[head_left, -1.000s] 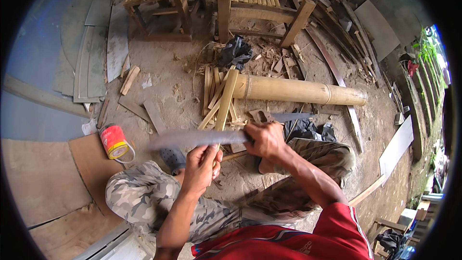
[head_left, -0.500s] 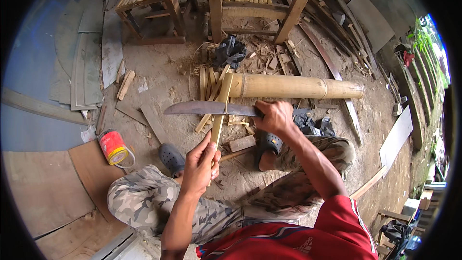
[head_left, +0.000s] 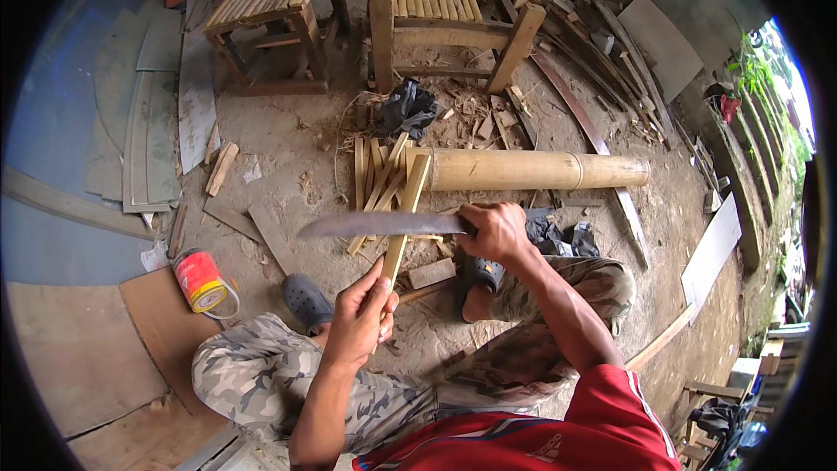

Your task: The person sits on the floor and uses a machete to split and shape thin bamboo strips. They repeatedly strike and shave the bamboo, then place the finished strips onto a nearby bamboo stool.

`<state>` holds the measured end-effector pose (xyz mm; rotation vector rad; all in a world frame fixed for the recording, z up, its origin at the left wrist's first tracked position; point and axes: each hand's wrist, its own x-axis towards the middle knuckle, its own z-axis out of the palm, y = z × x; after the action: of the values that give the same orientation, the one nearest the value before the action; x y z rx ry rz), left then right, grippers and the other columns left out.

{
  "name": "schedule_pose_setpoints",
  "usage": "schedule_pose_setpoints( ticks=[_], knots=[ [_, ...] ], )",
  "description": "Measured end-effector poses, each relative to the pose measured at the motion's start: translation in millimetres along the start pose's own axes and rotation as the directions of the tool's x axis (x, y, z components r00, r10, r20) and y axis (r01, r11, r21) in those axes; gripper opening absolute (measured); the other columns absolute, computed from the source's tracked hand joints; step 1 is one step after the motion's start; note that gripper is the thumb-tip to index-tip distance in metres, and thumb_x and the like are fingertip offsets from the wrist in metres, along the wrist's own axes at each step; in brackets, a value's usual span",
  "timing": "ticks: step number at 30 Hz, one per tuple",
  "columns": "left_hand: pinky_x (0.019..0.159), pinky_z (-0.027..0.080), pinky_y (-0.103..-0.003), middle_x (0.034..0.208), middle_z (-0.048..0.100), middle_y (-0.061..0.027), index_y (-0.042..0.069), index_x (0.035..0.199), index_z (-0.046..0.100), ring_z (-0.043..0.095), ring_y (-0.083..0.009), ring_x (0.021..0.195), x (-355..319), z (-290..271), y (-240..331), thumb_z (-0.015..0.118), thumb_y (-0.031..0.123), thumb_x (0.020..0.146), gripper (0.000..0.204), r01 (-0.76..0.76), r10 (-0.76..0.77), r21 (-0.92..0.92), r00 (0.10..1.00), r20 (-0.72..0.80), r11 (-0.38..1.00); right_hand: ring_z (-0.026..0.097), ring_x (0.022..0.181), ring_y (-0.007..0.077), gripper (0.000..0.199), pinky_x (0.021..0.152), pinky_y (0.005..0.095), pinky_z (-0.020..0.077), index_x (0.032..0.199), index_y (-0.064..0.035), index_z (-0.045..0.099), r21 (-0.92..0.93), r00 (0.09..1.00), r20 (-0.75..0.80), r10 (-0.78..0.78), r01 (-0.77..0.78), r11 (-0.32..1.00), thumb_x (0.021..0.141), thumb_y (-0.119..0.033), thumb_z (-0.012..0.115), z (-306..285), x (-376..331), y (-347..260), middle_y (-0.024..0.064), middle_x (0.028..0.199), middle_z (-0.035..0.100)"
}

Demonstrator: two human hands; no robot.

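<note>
Bamboo strip (head_left: 397,253), held slantwise above the floor (head_left: 283,139), its lower part pinched between the thumb and fingers of the left hand (head_left: 364,314). The right hand (head_left: 494,233) is wrapped around the handle of a machete (head_left: 375,224), whose blade crosses over the strip; contact is unclear. Beyond, a thick bamboo culm (head_left: 523,170) lies beside split bamboo pieces (head_left: 359,170).

Far-right daylight glare, softly blurred blade (head_left: 370,224), bowed edges.
</note>
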<state>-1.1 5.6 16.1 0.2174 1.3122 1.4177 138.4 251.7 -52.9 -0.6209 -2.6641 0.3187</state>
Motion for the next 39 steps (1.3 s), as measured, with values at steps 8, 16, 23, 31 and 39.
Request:
schedule_pose_setpoints(
  ticks=[8, 16, 23, 31, 39],
  knots=[
    [0.043, 0.038, -0.017, 0.078, 0.055, 0.0005, 0.009, 0.147, 0.046, 0.043, -0.0016, 0.051, -4, -4, 4, 0.052, 0.015, 0.104, 0.044, -0.13, 0.131, 0.133, 0.991, 0.002, 0.983, 0.064, 0.055, 0.036, 0.019, 0.056, 0.0458, 0.0536, 0.076, -0.0064, 0.066, 0.008, 0.907, -0.082, 0.412, -0.413, 0.911, 0.083, -0.024, 0.065, -12, 15, 47, 0.0161, 0.062, 0.064],
    [0.048, 0.04, -0.02, 0.077, 0.052, 0.003, 0.007, 0.149, 0.044, 0.046, -0.003, 0.06, 5, 2, -5, 0.056, 0.013, 0.101, 0.05, -0.125, 0.144, 0.158, 0.983, -0.114, 0.979, 0.063, 0.048, 0.0285, 0.019, 0.045, 0.0412, 0.0508, 0.077, -0.0089, 0.062, 0.134, 0.978, 0.152, 0.141, -0.162, 0.978, 0.083, -0.026, 0.069, -8, -14, -42, 0.0106, 0.06, 0.064],
    [0.043, 0.028, -0.019, 0.069, 0.041, 0.0086, 0.01, 0.142, 0.053, 0.035, -0.0001, 0.052, 7, -4, -15, 0.057, 0.01, 0.1, 0.042, 0.022, -0.011, 0.1, 0.993, -0.115, 0.995, 0.058, 0.047, 0.0188, 0.013, 0.046, 0.0416, 0.048, 0.074, -0.0108, 0.063, 0.092, 0.979, 0.201, -0.037, 0.019, 0.996, 0.077, -0.021, 0.07, -13, -14, -69, 0.0033, 0.061, 0.064],
    [0.043, 0.027, -0.016, 0.073, 0.045, 0.0082, 0.004, 0.104, 0.062, 0.034, 0.002, 0.055, 7, 4, -16, 0.059, 0.009, 0.099, 0.008, -0.056, 0.076, 0.116, 0.982, -0.174, 0.992, 0.058, 0.045, 0.0257, 0.017, 0.049, 0.0454, 0.0511, 0.086, -0.0133, 0.066, 0.006, 0.908, 0.407, 0.095, -0.107, 0.994, 0.084, -0.03, 0.065, -1, -13, -56, 0.0034, 0.06, 0.063],
    [0.042, 0.026, -0.019, 0.067, 0.037, 0.0103, 0.004, 0.113, 0.064, 0.033, 0.0006, 0.054, 13, 6, -11, 0.058, 0.009, 0.1, 0.015, -0.074, 0.096, 0.132, 0.981, -0.17, 0.989, 0.066, 0.059, 0.0315, 0.019, 0.052, 0.0447, 0.0492, 0.079, -0.0106, 0.062, 0.048, 0.954, 0.293, 0.062, -0.08, 0.996, 0.077, -0.028, 0.07, -1, -8, -52, 0.0079, 0.068, 0.067]
  ],
)
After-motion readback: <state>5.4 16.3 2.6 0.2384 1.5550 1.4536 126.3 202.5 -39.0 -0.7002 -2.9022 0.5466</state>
